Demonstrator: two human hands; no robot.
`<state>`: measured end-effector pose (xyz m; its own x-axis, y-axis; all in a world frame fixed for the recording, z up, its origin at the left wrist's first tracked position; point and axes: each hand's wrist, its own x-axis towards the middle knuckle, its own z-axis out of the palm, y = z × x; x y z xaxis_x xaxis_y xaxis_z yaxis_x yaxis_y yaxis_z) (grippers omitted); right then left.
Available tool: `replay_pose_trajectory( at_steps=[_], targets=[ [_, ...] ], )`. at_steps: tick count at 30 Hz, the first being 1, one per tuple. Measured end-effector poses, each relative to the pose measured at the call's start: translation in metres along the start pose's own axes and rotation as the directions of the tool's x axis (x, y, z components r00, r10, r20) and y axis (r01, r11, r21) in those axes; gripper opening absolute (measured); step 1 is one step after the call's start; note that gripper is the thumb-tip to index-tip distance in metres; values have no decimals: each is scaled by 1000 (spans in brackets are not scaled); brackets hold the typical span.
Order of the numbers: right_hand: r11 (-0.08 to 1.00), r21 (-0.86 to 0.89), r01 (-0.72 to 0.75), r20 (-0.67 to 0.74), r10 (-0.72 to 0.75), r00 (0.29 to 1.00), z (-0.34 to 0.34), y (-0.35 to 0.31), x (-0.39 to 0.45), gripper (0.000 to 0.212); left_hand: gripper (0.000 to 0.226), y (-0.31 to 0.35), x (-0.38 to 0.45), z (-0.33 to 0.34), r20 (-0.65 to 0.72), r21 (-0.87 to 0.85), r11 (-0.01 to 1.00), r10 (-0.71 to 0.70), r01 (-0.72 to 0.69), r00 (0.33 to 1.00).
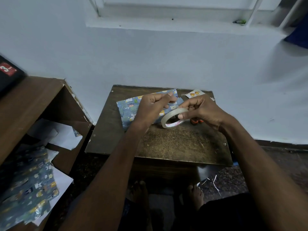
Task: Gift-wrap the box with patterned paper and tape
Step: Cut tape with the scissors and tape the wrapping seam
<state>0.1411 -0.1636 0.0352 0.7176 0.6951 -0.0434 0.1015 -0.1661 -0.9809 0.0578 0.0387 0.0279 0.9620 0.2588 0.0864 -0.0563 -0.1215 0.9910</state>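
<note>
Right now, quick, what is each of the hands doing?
Left hand: fingers curled, pinching at something too thin to make out, likely the tape's free end.
Right hand: holding the tape roll above the table.

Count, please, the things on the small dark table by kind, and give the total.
Wrapped box: 1
Tape roll, held above the table by the right hand: 1
Orange-handled tool, mostly hidden, perhaps scissors: 1
Small printed card: 1
Total: 4

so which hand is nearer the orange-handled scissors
Right. The right hand holds the tape roll directly above the scissors; the left hand is further left, over the wrapped box.
</note>
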Motion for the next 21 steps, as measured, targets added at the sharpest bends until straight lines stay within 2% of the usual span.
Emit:
replay_pose_trajectory(
  at_steps=[3,6,10,14,21],
  targets=[
    [999,-27,20,-49,-21,999,1,-3,-1,23,33,0,0,-1,43,16,999,-42,41,998],
    [999,-37,21,-74,-24,997,2,-4,-2,22,19,1,-2,0,79,25,999,-37,35,996],
    [999,-52,2,-66,-5,998,3,-2,-2,19,5,-3,-2,4,21,4,1000,-6,6,1000],
    [999,-54,-7,-32,6,999,4,-2,-2,15,4,0,-4,9,-37,-57,998,23,-25,999],
    [983,-184,11,49,-2,999,7,-1,1,13,5,-3,-2,9,-124,-46,995,86,-93,988]
  ],
)
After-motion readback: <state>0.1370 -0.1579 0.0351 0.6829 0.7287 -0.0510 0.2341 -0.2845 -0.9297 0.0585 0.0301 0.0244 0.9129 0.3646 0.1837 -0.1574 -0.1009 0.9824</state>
